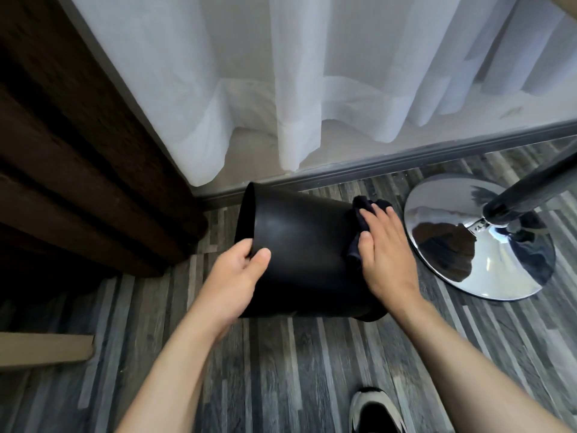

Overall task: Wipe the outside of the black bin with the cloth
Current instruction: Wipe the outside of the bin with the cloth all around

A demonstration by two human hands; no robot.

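Wiping goes best with the black bin [299, 245], tipped on its side mid-frame, steadied at the rim and rolled bit by bit so the cloth [362, 210] reaches every side. Left hand [232, 282] pinches the rim, thumb outside, fingers curled inside. Right hand [382, 248] lies flat, fingers spread, pressing the dark cloth against the bin's base end.

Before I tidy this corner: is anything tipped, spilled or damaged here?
Only the black bin is tipped on its side, mouth toward the dark curtain, because the left hand grips its rim while the right hand presses the cloth near its base. No spill or damage shows.
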